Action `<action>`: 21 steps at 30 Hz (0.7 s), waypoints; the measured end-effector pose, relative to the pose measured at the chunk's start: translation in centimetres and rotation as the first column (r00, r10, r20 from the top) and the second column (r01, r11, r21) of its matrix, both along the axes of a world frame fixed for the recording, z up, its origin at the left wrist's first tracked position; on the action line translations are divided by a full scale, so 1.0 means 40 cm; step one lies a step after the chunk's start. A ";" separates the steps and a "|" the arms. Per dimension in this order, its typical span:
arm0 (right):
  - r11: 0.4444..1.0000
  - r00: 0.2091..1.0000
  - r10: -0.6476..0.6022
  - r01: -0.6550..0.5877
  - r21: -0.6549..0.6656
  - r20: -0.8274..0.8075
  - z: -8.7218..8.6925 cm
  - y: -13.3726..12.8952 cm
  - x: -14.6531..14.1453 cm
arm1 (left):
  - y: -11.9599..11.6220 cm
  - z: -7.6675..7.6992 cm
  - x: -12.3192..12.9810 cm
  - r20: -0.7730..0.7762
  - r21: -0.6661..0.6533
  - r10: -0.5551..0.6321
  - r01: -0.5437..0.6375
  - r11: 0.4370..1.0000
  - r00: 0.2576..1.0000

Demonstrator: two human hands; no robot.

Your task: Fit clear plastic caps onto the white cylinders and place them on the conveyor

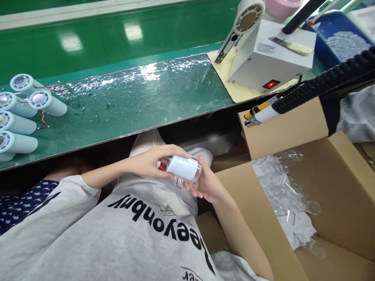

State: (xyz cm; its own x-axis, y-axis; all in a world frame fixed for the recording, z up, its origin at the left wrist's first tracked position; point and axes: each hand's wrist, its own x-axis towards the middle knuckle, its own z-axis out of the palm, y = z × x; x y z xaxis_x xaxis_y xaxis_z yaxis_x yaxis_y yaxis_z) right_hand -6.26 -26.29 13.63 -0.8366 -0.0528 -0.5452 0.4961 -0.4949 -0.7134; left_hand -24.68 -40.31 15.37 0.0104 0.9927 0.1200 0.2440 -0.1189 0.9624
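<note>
Over my lap I hold a light blue cylinder lying nearly sideways. A clear plastic cup surrounds its right end. My left hand is closed around the left end, its fingers along the top. Something red shows by that palm; I cannot make out what it is. My right hand grips the clear cup from the right, with fingers curled beneath. Thin dark red wires hang below the cylinder between the hands.
Several similar light blue cylinders with round grilles and wires lie at the bench's left. A white box with a lit red switch stands on the right. A black hose crosses above a carton with clear plastic parts.
</note>
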 end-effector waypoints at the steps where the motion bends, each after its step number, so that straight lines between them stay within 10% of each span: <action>1: 0.997 0.999 -0.027 0.029 0.072 -0.037 -0.007 0.000 0.007 | -0.001 0.004 0.002 -0.001 -0.025 0.014 -0.014 1.000 1.000; 4: 0.853 0.939 -0.130 0.270 0.446 -0.319 -0.023 0.005 0.028 | -0.006 0.006 0.006 0.052 -0.103 0.058 -0.053 0.993 0.997; 7: 0.525 0.812 0.092 0.453 0.720 -0.577 -0.028 0.018 0.043 | -0.011 0.000 0.008 0.140 -0.187 0.085 -0.058 0.981 0.986; 10: 0.386 0.743 0.286 0.489 0.782 -0.605 -0.026 0.028 0.051 | -0.012 -0.004 0.007 0.144 -0.223 0.089 -0.055 0.973 0.986; 12: 0.422 0.777 0.247 0.451 0.786 -0.579 -0.023 0.027 0.055 | -0.011 -0.003 0.004 0.145 -0.210 0.063 -0.032 0.977 0.987; 18: 0.798 0.891 -0.142 0.361 0.482 -0.432 -0.026 0.007 0.062 | -0.006 -0.005 -0.009 0.232 -0.112 -0.049 0.077 0.991 0.972; 21: 0.833 0.917 -0.169 0.329 0.446 -0.361 -0.018 0.006 0.062 | -0.010 -0.020 -0.011 0.314 -0.164 -0.051 0.107 0.981 0.948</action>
State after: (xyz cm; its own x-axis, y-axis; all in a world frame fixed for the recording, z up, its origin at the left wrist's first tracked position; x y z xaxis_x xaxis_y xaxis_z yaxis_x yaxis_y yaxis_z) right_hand -3.77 -26.06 12.89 -0.9075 0.3851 -0.1678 0.1312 -0.1196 -0.9841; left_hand -25.14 -40.72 14.57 0.0805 0.9957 -0.0469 -0.0697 0.0526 0.9962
